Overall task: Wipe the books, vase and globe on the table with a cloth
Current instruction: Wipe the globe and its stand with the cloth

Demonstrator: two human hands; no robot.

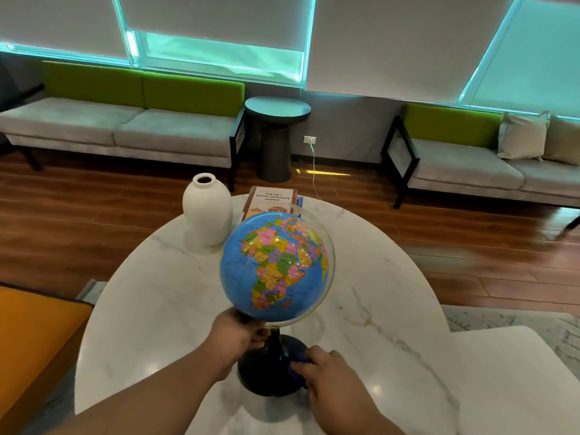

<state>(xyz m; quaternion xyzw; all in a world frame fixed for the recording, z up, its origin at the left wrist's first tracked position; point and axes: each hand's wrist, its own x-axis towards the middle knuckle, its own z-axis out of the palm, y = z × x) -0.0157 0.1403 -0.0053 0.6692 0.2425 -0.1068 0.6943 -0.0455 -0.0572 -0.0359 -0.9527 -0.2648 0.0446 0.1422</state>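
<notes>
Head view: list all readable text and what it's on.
"THE NO 1 LADIES' DETECTIVE AGENCY": cover of the top book.
Country labels on the globe: too small and blurred to read.
No text visible on the vase, the cloth or the wall socket.
</notes>
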